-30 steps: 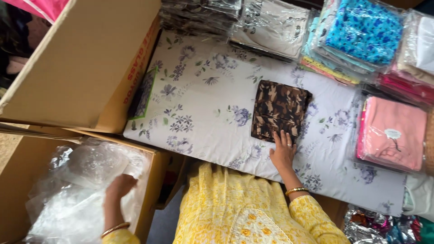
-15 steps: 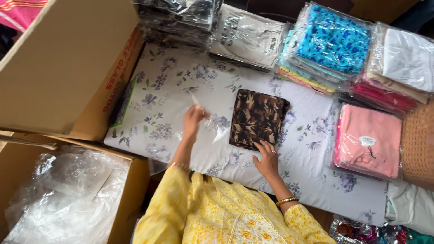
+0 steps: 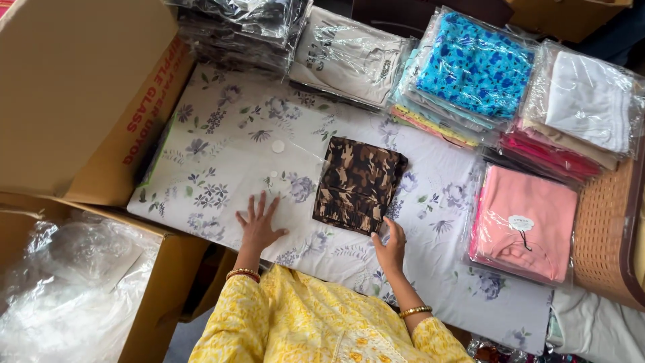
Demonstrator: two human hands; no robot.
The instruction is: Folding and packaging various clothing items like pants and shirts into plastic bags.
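Large brown cardboard box (image 3: 74, 94): top and left sides cut off by the frame edge. Second open cardboard box holding crumpled clear plastic bags (image 3: 60, 296): cropped at left and bottom. Woven brown plastic basket (image 3: 608, 235): right side out of frame, contents unseen. Stack of dark garments in clear plastic (image 3: 242, 23): top cropped, pattern indistinct. Wearer's yellow printed sleeves (image 3: 309, 329): cut by the bottom edge. Small white tag on the pink packaged garment (image 3: 521, 223): print too small to tell.
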